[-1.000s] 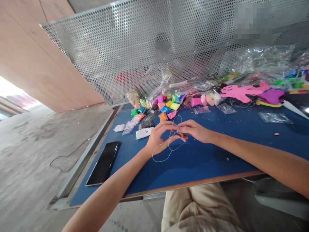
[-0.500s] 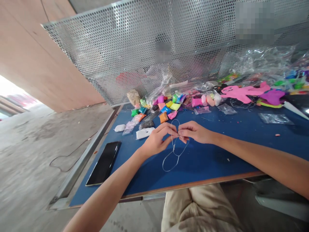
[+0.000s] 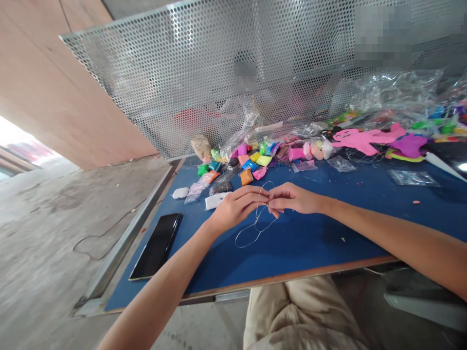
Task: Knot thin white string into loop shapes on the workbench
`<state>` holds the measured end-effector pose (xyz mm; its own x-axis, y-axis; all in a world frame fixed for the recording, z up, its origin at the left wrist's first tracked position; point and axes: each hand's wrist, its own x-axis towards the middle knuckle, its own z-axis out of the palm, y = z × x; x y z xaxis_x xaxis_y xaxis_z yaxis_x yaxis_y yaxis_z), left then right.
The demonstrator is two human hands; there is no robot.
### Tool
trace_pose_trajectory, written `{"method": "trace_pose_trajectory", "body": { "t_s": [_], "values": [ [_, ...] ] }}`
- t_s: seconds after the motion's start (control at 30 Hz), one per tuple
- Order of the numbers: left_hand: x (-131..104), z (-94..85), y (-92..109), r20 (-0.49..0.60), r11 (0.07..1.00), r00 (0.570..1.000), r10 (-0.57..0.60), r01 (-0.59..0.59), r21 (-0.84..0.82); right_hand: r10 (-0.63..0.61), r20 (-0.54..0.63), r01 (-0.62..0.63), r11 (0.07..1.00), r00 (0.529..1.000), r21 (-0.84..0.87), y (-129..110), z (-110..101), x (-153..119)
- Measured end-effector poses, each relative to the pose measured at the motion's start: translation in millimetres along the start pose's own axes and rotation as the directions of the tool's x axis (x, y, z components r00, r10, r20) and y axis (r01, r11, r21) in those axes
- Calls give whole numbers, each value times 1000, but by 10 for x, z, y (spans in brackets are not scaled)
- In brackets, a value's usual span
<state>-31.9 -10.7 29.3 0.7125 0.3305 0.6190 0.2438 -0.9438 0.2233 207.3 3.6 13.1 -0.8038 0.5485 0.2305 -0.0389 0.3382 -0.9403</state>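
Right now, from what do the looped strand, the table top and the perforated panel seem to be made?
Looped strand: probably thin metal wire, silvery; it stands in open curves with a twisted section, though coated cord is possible.
Table top: perhaps laminate on wood, smooth, blue, softly glossy; the front edge is brown.
Perforated panel: likely bare metal sheet, grey and shiny, with bright reflections.

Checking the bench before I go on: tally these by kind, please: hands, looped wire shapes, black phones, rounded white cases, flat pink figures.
Left hand and right hand: 2
Looped wire shape: 1
Black phone: 1
Rounded white case: 1
Flat pink figure: 1
Total: 6
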Motion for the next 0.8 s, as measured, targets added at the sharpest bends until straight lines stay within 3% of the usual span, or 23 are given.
{"method": "trace_pose_trajectory", "body": {
  "t_s": [0.17, 0.33, 0.6, 0.8],
  "values": [
    [21, -3, 6, 55, 1000, 999, -1, 2, -23, 57, 101, -63, 996, 993, 62, 36, -20, 1],
    [17, 5, 5, 54, 997, 998, 46, -49, 57, 59, 112, -66, 996, 992, 61, 28, -25, -5],
    [34, 27, 72, -124, 975, 992, 31, -3, 221, -69, -128, 64, 997, 989, -42, -100, 67, -27],
    [78, 126, 200, -247, 984, 956, -160, 175, 39, -195, -299, 143, 972, 934, -186, -158, 144, -31]
  ]
}}
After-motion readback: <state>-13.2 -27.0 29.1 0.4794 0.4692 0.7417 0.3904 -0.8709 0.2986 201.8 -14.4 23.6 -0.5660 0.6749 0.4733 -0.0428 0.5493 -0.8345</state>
